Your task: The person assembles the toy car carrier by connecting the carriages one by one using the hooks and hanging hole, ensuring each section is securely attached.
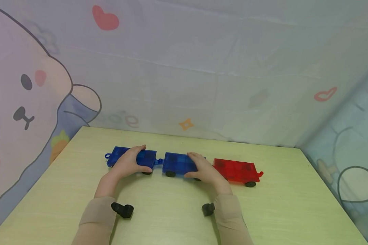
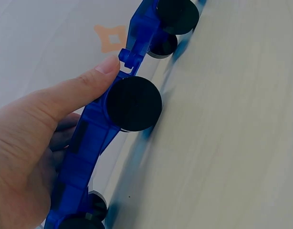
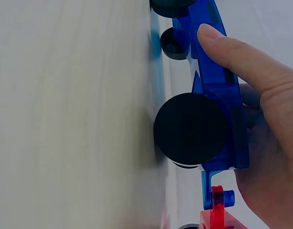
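Three flat toy train cars stand in a row in the head view. My left hand [image 1: 127,165] grips the leftmost blue car [image 1: 148,156], thumb on its near side and fingers over the far side. The middle blue car [image 1: 175,162] is held the same way by my right hand [image 1: 206,170]. A hitch [image 2: 129,58] joins the two blue cars in the left wrist view. At the right end sits the red car [image 1: 237,170], touched by neither hand. In the right wrist view its red loop [image 3: 217,202] is around the middle car's blue hook [image 3: 207,191].
The cars are toward the back of a pale wooden table [image 1: 165,211]. Behind it hangs a printed cloth [image 1: 178,68] with a cartoon animal at the left. Black wrist cameras are strapped to both sleeves.
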Available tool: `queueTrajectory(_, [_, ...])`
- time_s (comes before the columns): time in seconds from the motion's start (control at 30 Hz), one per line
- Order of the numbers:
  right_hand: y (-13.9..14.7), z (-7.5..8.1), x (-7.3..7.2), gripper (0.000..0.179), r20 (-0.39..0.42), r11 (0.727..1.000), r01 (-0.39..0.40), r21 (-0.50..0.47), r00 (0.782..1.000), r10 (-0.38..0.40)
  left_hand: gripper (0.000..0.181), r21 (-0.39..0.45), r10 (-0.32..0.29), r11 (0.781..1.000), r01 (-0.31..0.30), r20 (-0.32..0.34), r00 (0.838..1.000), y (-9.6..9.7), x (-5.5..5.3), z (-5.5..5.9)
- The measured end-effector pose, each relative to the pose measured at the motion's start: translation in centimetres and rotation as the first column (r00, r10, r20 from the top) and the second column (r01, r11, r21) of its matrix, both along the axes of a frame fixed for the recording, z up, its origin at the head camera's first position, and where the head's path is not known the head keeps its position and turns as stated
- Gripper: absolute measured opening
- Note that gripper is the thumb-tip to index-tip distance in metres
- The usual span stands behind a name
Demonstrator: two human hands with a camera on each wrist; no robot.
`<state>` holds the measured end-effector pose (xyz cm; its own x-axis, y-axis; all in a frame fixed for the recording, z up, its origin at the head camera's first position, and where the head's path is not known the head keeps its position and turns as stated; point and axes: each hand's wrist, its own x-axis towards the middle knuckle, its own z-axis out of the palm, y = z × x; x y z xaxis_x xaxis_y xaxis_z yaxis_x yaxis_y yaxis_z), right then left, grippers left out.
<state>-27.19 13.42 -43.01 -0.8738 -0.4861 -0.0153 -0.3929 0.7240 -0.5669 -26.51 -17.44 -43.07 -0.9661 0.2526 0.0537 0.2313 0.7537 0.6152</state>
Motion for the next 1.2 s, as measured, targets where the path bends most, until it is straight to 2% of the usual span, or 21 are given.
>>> queueTrajectory(0.97, [0.00,-0.16,-0.11,0.082,0.009,1.000,0.001,0.010,1.000,-0.001,0.102,-0.002,-0.007,1.000,0.007,0.009,1.000,0.07,0.08,0.35])
queueTrajectory(1.2, [0.37,0.44,0.09,0.084,0.009,1.000,0.015,0.014,1.000,-0.015,0.102,-0.017,-0.037,0.999,0.037,0.018,0.999,0.33,-0.12,0.48])
